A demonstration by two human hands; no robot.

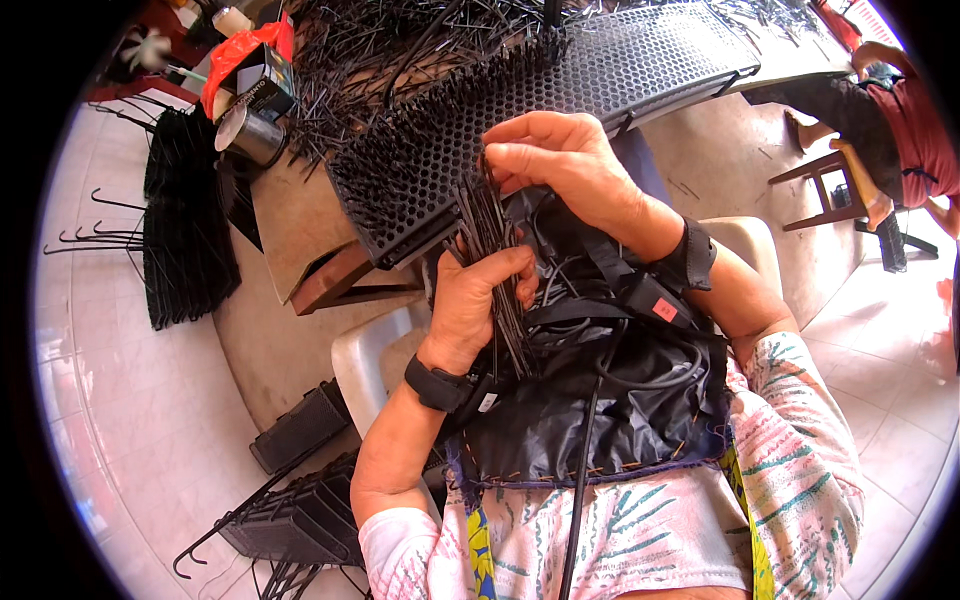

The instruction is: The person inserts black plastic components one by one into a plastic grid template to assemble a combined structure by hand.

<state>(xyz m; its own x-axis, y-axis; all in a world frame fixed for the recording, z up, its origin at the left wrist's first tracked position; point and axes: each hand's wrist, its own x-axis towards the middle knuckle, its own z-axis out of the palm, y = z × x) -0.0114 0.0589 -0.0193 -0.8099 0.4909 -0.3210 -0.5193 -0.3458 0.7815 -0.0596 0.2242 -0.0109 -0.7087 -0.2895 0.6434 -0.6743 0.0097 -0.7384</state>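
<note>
My left hand [480,290] is wrapped round a bundle of thin black strips [486,218], held upright above my lap. My right hand [565,165] is closed in a pinch at the bundle's top, with one dark strip at its fingertips. Just beyond lies a black perforated panel [640,65], slanting across the table. Many short black strips [385,165] stand up from the holes along its left and far side, while the holes nearer me and to the right look bare. A dark apron [600,430] covers my lap.
Loose black strips [345,50] are heaped behind the panel. A metal cup [250,137] and a red plastic bag [245,60] stand at the table's left. Black hooked racks [185,230] are on the left. Another person [915,130] and a wooden stool [830,190] are at right.
</note>
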